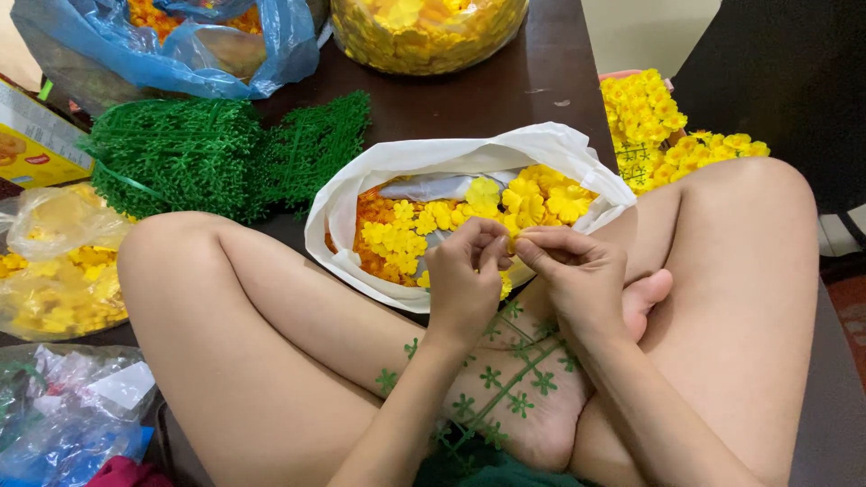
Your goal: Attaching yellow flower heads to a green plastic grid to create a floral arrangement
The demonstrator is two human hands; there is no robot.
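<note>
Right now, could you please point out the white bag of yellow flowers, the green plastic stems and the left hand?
white bag (347,194), head view, left rim.
green plastic stems (194,153), head view, pile's middle.
left hand (465,280), head view, back.

This looks like a home where piecework is done by hand, not a shop or factory. The person sits cross-legged with bare legs and feet, right up against a dark wooden tabletop (505,90). Craft supplies crowd every side in ordinary household wrapping: a white plastic bag (433,158) of yellow and orange fabric flowers at the centre, a heap of green plastic stems (207,153) at ten o'clock, a blue plastic bag (198,54) at eleven, a big round tub of yellow petals (424,32) at twelve. Finished yellow flower bunches (658,126) lie at two o'clock, and clear bags of petals (54,261) at nine.
</note>
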